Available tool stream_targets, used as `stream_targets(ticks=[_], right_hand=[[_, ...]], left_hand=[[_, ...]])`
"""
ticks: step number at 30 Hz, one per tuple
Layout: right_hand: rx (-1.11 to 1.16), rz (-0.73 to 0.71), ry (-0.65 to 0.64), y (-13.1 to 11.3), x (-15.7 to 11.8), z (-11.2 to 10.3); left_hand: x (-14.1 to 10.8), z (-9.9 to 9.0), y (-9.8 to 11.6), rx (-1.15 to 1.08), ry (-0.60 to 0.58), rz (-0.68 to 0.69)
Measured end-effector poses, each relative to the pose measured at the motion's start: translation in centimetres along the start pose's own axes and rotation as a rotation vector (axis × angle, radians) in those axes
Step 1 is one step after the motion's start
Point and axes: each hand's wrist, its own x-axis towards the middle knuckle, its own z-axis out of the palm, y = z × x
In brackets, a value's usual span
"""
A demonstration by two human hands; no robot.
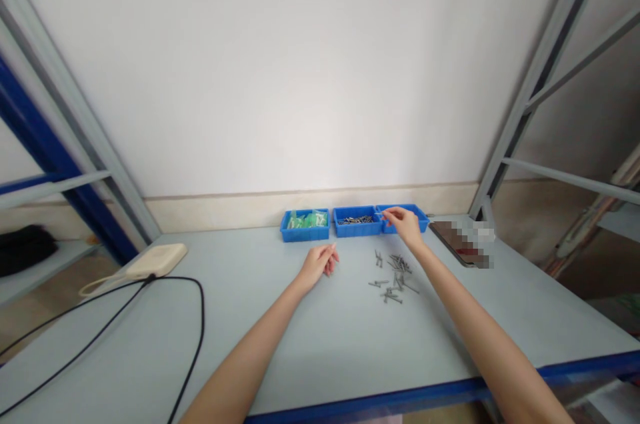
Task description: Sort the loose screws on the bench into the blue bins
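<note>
Three blue bins stand in a row at the back of the table. The left bin (305, 234) holds green and white packets, and the middle bin (358, 230) holds small metal screws. My right hand (401, 221) hovers over the right bin (421, 218), near its left side, its fingers pinched; what they hold is too small to name. My left hand (321, 260) rests curled on the table in front of the left bin, and its fingertips are partly hidden. Loose screws (399, 265) lie scattered on the table below my right hand.
A phone-like dark object (457, 243), partly pixelated, lies right of the bins. On the left are a white box (157, 259) and black cables (202, 317) crossing the grey table (320, 357). Metal frame posts rise at both sides.
</note>
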Motion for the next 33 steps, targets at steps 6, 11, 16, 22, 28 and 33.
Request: stream_targets(ticks=[6, 11, 16, 22, 28, 33], right_hand=[[-0.382, 0.06, 0.128, 2.1, 1.9, -3.7], [-0.313, -0.157, -0.464, 2.7, -0.2, -2.5], [-0.12, -0.197, -0.668, 3.2, -1.8, -0.4], [-0.119, -0.217, -0.58, 3.3, -3.0, 0.7], [-0.115, -0.196, -0.573, 2.2, -4.1, 0.9], [0.083, -0.181, -0.412, -0.2, -4.6, 1.5]], left_hand=[[0.3, -0.3, -0.5, 0.013, -0.002, 0.005], [0.3, -0.3, -0.6, 0.035, -0.017, 0.023], [0.2, -0.3, -0.6, 0.045, -0.028, 0.009], [0.2, -0.3, -0.6, 0.091, -0.035, 0.027], [0.3, -0.2, -0.8, 0.148, -0.055, 0.044], [-0.2, 0.2, -0.2, 0.141, -0.009, 0.062]])
